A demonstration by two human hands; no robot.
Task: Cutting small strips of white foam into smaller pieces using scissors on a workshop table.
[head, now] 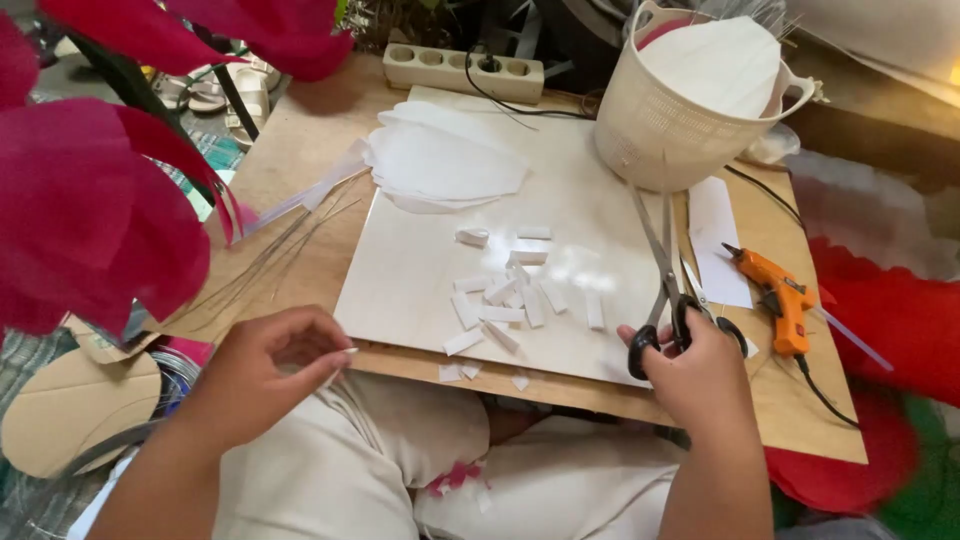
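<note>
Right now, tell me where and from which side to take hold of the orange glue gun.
Grip the glue gun by its handle, the thick lower part nearest the person, coming from above. It lies flat on the board, nozzle pointing up-left toward the basket, so the handle is the free end. The right hand is closest, but it holds the scissors; mind the cord trailing from the handle.

No packages, labels, signs or screens in view.
</note>
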